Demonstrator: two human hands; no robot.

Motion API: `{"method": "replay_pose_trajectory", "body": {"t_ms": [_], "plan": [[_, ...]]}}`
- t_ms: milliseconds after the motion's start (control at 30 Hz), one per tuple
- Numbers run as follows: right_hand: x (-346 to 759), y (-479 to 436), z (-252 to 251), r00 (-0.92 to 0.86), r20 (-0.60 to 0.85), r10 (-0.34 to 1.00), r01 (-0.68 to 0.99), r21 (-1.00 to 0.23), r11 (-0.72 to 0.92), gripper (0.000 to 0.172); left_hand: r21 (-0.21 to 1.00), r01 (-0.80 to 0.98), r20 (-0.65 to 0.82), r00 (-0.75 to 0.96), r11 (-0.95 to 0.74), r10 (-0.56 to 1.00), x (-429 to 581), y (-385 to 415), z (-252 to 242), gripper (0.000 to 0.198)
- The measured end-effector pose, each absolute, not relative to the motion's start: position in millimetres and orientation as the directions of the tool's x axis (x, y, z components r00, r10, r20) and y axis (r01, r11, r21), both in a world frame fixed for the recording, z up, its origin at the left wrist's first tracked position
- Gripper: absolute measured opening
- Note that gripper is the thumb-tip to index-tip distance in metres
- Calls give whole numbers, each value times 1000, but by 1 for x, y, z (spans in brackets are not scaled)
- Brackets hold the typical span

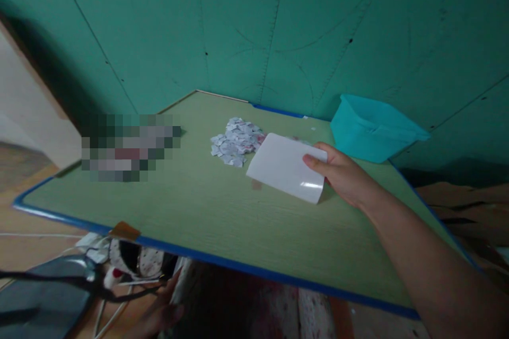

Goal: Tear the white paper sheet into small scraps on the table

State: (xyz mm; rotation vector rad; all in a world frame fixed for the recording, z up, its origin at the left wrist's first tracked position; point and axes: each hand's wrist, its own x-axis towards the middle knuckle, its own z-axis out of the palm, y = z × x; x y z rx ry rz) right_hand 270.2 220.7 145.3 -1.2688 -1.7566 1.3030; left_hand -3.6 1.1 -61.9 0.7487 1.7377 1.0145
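Note:
My right hand (338,172) reaches over the table and is closed on a white glossy sheet (288,167), thumb on top and fingers beneath its right edge. The sheet is slightly curved and tilted, with light glinting on its lower right corner. Just behind its left edge lies a pile of small torn white paper pieces (234,143), some with reddish marks; the sheet partly covers the pile's right side. My left hand (159,318) is low and dim below the table's front edge, its fingers blurred, and I cannot make out whether it holds anything.
A turquoise fabric bin (366,132) stands at the table's back right against the green wall (238,21). A pixelated, unreadable object (131,151) lies at the left on the pale green table (191,212). Cables and a dark stool-like seat (43,296) are below left.

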Motion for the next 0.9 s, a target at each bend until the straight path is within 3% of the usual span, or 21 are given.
{"method": "replay_pose_trajectory", "body": {"t_ms": [167, 367, 600, 667, 800, 900], "plan": [[262, 206, 150, -505, -209, 838, 335, -942, -33, 28, 905, 100, -364, -322, 414, 874, 0, 1, -63, 33], [262, 206, 148, -480, -157, 863, 310, -951, -1, 32, 923, -157, -384, -410, 351, 827, 10, 2, -53, 19], [255, 202, 149, -497, -173, 850, 352, -936, 16, 23, 919, -11, -347, -497, 394, 795, 13, 6, -42, 15], [254, 199, 150, -542, -177, 822, 354, -935, 32, 20, 912, -44, -378, -472, 408, 796, 16, 13, -27, 15], [254, 195, 152, -566, -178, 805, 380, -923, 63, 20, 790, -319, -610, -316, 524, 727, 26, 23, 5, 26], [253, 191, 153, -577, -204, 791, 372, -928, 33, 20, 748, -438, -649, -329, 499, 686, 32, 21, 12, 28]]}}
